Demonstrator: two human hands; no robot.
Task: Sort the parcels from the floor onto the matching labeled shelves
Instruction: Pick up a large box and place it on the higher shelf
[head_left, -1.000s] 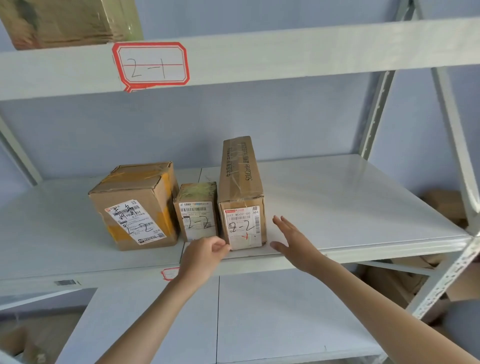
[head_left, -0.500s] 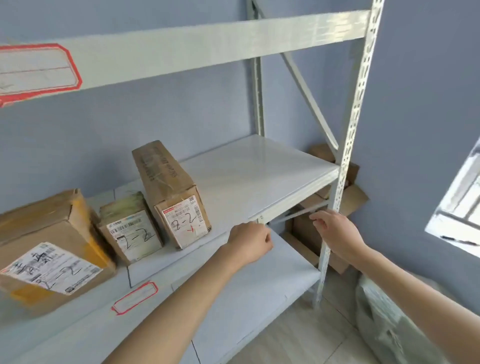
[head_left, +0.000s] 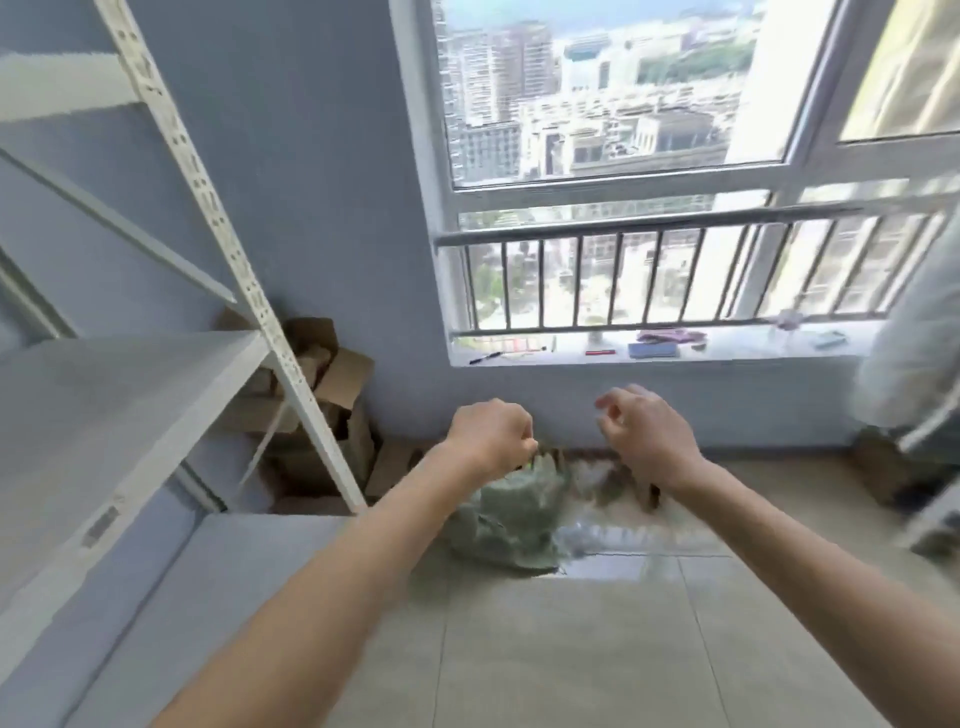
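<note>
Two bare hands are stretched forward in the air over the tiled floor (head_left: 571, 649), and neither has hold of anything. The left hand (head_left: 488, 434) is curled into a loose fist with its knuckles up, empty; the right hand (head_left: 649, 428) has its fingers bent but slack, thumb and fingertips apart, also empty. Below and between them, on the floor near the wall under the window (head_left: 613, 156), lies a pale green plastic parcel bag (head_left: 511, 519), crumpled and blurred by motion; its label cannot be read. Just right of it, against the skirting, some darker brownish items (head_left: 631, 486) sit too smeared to identify. On the left stands the white metal shelving unit (head_left: 104, 405), its perforated upright leaning across the view and one shelf board visible at its near corner. Behind that upright, in the corner, is a heap of open cardboard boxes (head_left: 322, 395). The windowsill (head_left: 649, 358) carries a pen, a blue booklet and a few small bits, behind a barred railing (head_left: 649, 270). At the far right edge a whitish, blurred object (head_left: 914, 374) intrudes; what it is cannot be told.
</note>
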